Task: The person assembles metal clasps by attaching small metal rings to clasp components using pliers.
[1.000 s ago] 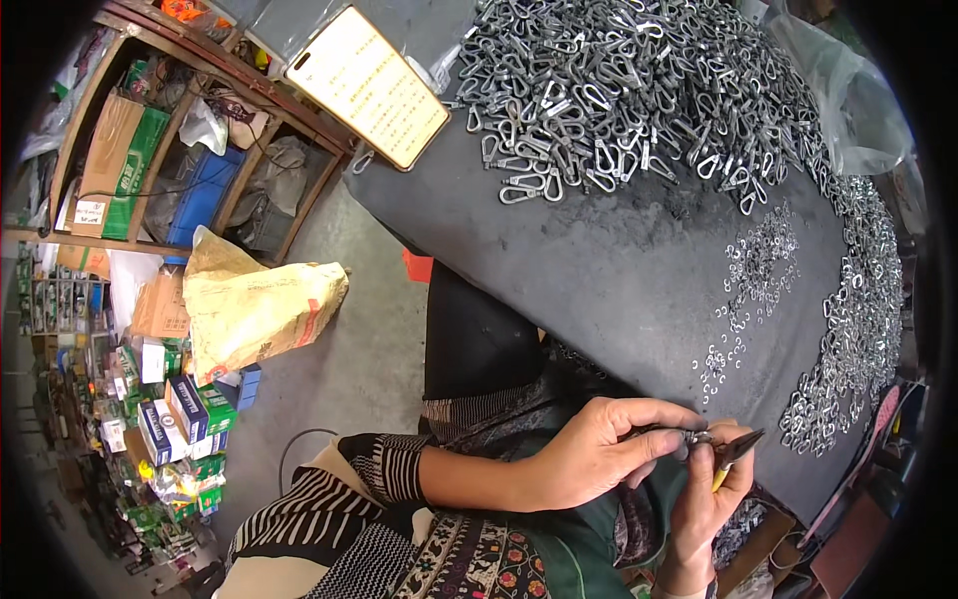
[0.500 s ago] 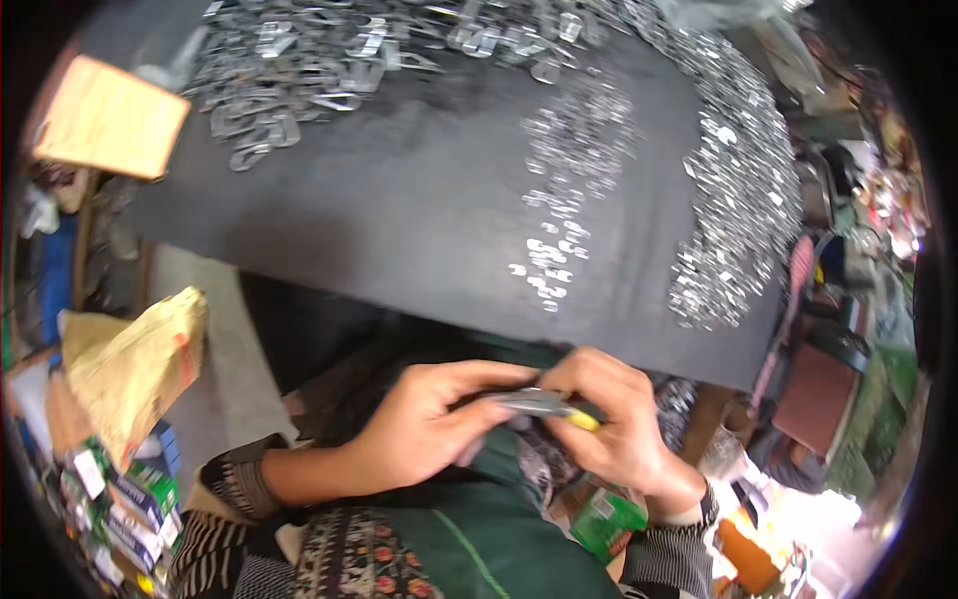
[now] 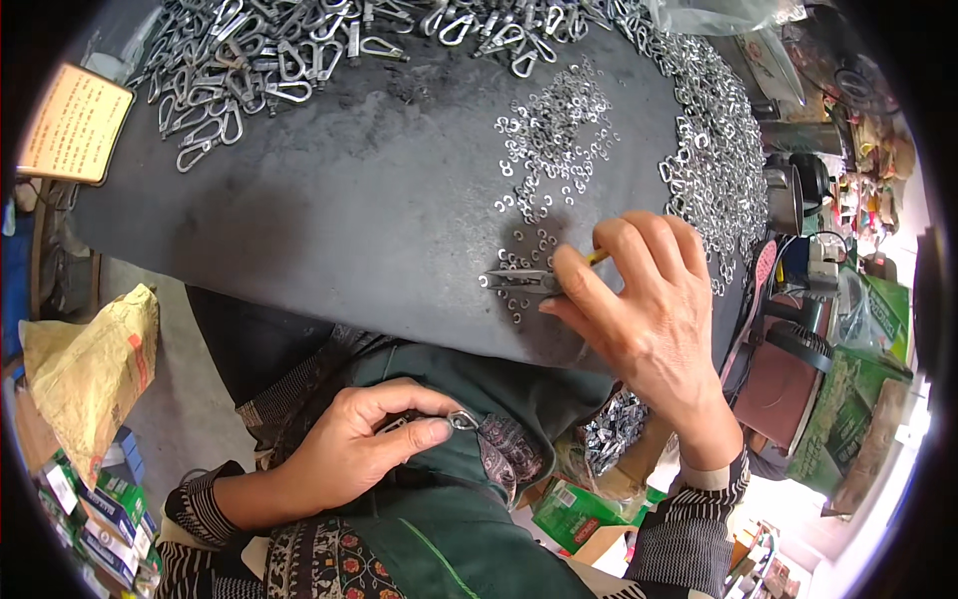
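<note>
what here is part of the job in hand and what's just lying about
In use:
left hand, holding a metal clip
right hand, holding pliers among small rings
piled metal hooks, likely
heaped shiny links, likely

Lying about, apparently:
lit phone
tan sack
green package

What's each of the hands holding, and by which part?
Left hand: metal clip, pinched between thumb and index finger; one end protrudes, gripped part hidden. Right hand: pliers, by the yellow handles.
</note>
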`<action>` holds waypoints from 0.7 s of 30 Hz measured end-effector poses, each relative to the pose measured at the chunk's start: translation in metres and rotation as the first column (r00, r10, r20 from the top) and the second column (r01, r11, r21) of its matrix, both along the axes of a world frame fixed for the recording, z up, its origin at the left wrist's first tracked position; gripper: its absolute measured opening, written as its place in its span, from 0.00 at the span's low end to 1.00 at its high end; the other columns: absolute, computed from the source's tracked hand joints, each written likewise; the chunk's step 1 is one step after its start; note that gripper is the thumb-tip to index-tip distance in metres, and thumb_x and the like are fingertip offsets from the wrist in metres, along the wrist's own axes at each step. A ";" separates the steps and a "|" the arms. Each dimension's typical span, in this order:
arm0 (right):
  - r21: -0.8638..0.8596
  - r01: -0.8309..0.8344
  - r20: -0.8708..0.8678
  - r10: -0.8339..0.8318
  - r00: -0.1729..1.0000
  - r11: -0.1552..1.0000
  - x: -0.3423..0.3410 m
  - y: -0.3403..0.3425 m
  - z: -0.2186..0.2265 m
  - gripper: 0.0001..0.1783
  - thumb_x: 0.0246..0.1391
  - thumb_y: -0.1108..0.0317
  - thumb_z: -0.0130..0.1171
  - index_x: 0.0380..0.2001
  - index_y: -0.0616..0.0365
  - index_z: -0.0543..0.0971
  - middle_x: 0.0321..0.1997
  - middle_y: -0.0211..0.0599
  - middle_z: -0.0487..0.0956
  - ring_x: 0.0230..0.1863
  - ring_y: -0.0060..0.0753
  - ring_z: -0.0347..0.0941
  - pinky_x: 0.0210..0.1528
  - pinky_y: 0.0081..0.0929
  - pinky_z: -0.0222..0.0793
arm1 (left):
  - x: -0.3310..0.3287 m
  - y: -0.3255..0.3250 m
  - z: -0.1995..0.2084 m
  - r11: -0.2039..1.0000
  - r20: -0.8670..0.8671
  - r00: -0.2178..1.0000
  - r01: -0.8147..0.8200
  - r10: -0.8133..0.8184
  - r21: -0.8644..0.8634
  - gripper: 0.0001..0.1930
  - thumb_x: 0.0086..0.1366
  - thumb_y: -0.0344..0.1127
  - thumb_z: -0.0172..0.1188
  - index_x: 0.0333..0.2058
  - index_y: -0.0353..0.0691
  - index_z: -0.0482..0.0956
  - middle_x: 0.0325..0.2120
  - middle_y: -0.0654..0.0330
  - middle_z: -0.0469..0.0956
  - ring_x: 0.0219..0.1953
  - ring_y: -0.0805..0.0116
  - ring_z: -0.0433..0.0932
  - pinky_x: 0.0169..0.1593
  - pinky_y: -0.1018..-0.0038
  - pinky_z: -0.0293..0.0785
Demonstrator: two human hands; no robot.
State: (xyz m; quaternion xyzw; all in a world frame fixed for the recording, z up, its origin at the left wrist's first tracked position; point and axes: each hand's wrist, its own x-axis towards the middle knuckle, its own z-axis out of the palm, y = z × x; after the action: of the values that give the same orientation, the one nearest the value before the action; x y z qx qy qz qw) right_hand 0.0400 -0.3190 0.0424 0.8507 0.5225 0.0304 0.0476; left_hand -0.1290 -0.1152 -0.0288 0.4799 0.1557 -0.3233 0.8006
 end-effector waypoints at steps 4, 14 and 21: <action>-0.016 -0.059 0.020 0.059 0.998 0.998 0.006 0.005 0.001 0.20 0.40 0.57 0.67 0.37 0.51 0.75 0.34 0.31 0.68 0.40 0.35 0.68 0.43 0.35 0.62 | 0.008 0.005 0.003 1.000 0.088 0.996 0.002 -0.005 0.031 0.12 0.67 0.32 0.62 0.45 0.32 0.81 0.36 0.62 0.81 0.35 0.80 0.76 0.40 0.81 0.72; -0.062 -0.077 0.007 0.077 0.997 0.995 0.006 0.014 0.007 0.19 0.39 0.59 0.69 0.35 0.51 0.76 0.30 0.29 0.68 0.35 0.32 0.69 0.37 0.32 0.61 | 0.014 0.008 0.005 0.992 0.170 0.979 -0.122 0.117 0.019 0.10 0.66 0.28 0.61 0.44 0.32 0.81 0.33 0.62 0.79 0.31 0.81 0.72 0.36 0.81 0.67; 0.103 -0.205 -0.153 0.219 0.964 0.973 -0.002 0.011 0.023 0.17 0.40 0.53 0.67 0.30 0.52 0.77 0.27 0.29 0.70 0.28 0.30 0.70 0.27 0.27 0.60 | 0.016 0.013 0.012 0.932 -0.141 0.968 -0.240 0.208 -0.271 0.10 0.67 0.27 0.58 0.46 0.30 0.80 0.34 0.63 0.75 0.27 0.81 0.67 0.29 0.83 0.62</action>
State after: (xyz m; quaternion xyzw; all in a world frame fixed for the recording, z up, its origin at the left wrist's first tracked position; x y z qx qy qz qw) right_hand 0.0383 -0.3078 0.0651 0.7907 0.6110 -0.0121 -0.0356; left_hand -0.1125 -0.1024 -0.0171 0.3195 0.2050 -0.2748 0.8834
